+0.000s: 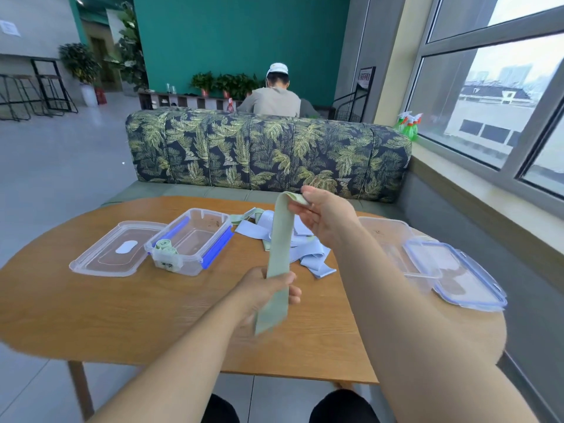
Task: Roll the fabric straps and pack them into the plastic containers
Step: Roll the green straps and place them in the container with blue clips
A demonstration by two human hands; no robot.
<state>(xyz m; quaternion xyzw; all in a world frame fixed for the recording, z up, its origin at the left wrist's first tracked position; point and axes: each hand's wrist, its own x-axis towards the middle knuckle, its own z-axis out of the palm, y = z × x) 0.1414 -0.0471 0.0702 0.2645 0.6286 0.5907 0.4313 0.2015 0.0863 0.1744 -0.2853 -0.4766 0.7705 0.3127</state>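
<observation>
1. The green strap (279, 239) was held up above the table (122, 315), stretched between both hands. The right hand (323, 218) pinched its upper end, fingers (300, 209) curled round the folded tip. The left hand (265, 290) gripped it lower down with the thumb laid across the front, and the tail dangled below.
2. The step looked like straightening the strap before rolling. It would go best with the strap kept flat and untwisted and under light tension.
3. The roll should probably start from the folded top end, turned tightly with the edges lined up, while the left hand fed the length through without letting it slacken.
4. The clip-sided container (210, 212) stood open at the left with two green rolls (164, 247) in its near corner. A new roll would likely sit snugly beside them, on end, so it could not unwind.
5. A pile of pale blue straps (305, 254) lay loose on the table behind the hands. A second container (387, 230) stood to the right, partly hidden by the forearm.
</observation>
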